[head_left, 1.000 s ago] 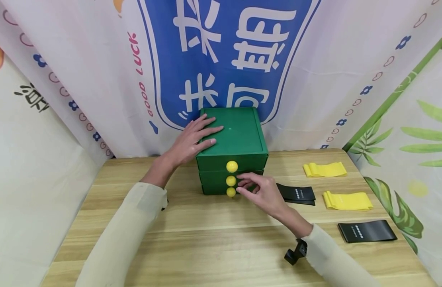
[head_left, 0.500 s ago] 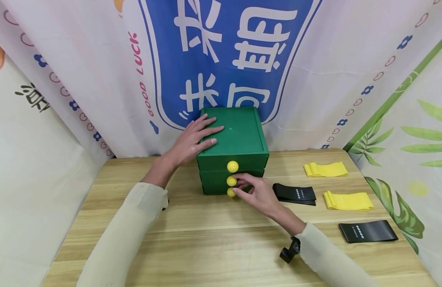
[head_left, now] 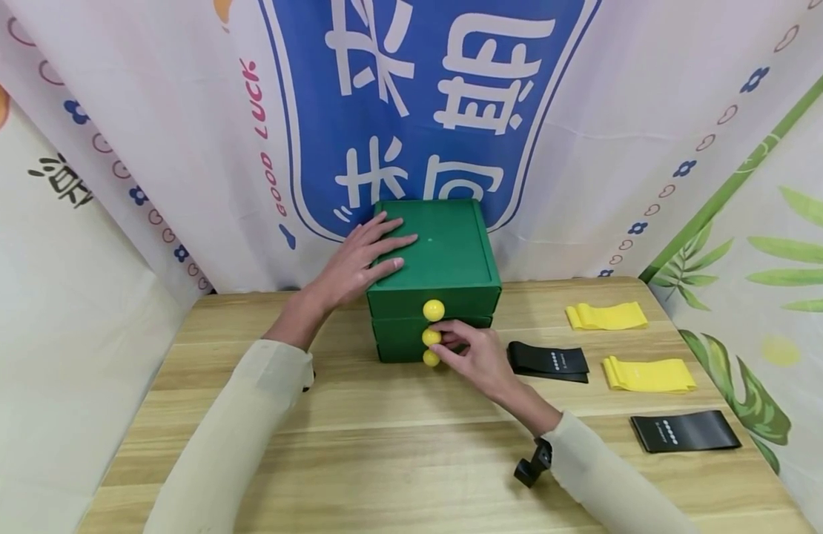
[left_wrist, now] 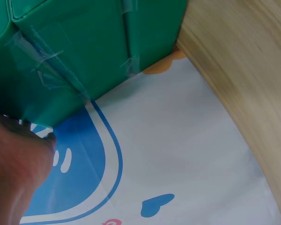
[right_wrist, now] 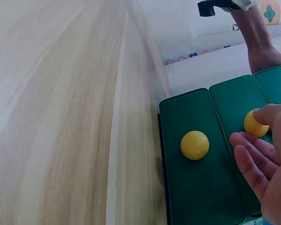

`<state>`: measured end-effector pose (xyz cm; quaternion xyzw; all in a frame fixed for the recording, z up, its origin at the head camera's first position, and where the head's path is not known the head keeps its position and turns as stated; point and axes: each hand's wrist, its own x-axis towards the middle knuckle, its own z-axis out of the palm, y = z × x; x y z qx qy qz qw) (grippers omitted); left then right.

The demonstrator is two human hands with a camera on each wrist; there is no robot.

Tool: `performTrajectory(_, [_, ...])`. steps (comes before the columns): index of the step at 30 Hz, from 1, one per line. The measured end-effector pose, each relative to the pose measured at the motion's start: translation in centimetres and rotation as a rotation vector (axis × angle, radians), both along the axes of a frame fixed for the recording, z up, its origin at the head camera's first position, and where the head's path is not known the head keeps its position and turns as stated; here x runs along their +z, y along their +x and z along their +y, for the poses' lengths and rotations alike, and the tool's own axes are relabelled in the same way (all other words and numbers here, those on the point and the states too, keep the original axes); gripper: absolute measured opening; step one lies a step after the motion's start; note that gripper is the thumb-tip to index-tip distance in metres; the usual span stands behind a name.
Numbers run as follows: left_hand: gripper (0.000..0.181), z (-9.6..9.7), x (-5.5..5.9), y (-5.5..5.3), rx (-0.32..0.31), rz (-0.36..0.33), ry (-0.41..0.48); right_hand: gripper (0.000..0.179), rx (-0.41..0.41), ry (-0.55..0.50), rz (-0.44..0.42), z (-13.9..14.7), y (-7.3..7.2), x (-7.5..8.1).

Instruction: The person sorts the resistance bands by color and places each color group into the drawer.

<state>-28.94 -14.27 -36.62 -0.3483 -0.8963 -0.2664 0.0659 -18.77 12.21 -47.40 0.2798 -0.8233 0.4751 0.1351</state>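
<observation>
A green drawer box (head_left: 445, 248) with three stacked drawers stands at the back of the table, each drawer front bearing a round yellow knob. My left hand (head_left: 361, 259) lies spread on the left part of the box's top, fingers straight. With thumb and forefinger my right hand (head_left: 481, 360) pinches the middle drawer knob (head_left: 431, 337). In the right wrist view that knob (right_wrist: 255, 125) sits under the thumb, while the bottom drawer knob (right_wrist: 195, 145) is untouched. The top drawer knob (head_left: 434, 310) shows just above my fingers. All the drawers look closed.
To the right on the wooden table (head_left: 385, 460) lie a folded black band (head_left: 552, 362), a second black band (head_left: 685, 431), a yellow band (head_left: 606, 316) and another yellow band (head_left: 648, 374). A printed curtain (head_left: 251, 222) hangs right behind the box. Clear tape (left_wrist: 51, 61) joins the drawer units.
My right hand has moved left to the middle knob, and its thumb and forefinger have come together on it. The left hand stays on the box top.
</observation>
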Motion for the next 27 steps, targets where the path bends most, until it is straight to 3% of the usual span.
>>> performTrajectory(27, [0.051,0.1,0.0,0.1,-0.009,0.001,0.012,0.028,-0.001,-0.042,-0.02,0.0,2.8,-0.6])
